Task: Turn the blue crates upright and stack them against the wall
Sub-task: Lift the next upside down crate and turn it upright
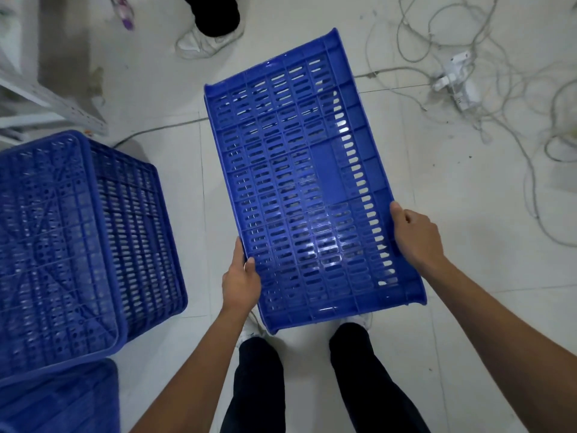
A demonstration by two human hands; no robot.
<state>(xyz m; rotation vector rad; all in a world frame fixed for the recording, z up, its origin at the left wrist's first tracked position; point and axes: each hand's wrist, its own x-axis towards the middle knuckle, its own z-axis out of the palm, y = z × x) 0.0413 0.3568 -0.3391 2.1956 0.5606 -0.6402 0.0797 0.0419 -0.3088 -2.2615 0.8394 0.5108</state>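
I hold a blue slatted crate [299,182] turned on its side above the floor, one long slatted wall facing up at me. My left hand [242,278] grips its near left edge, thumb on the wall. My right hand [416,235] grips the right rim, fingers curled under it. A second blue crate [78,245] lies upside down on the floor at the left, its ribbed base facing up. Part of a third blue crate [59,401] shows at the bottom left corner.
Another person's white shoe and dark trouser leg [209,29] stand at the far side. A tangle of white cables and plugs [459,79] covers the floor at the right. A white metal shelf frame [46,98] stands at the upper left. My own legs are below the crate.
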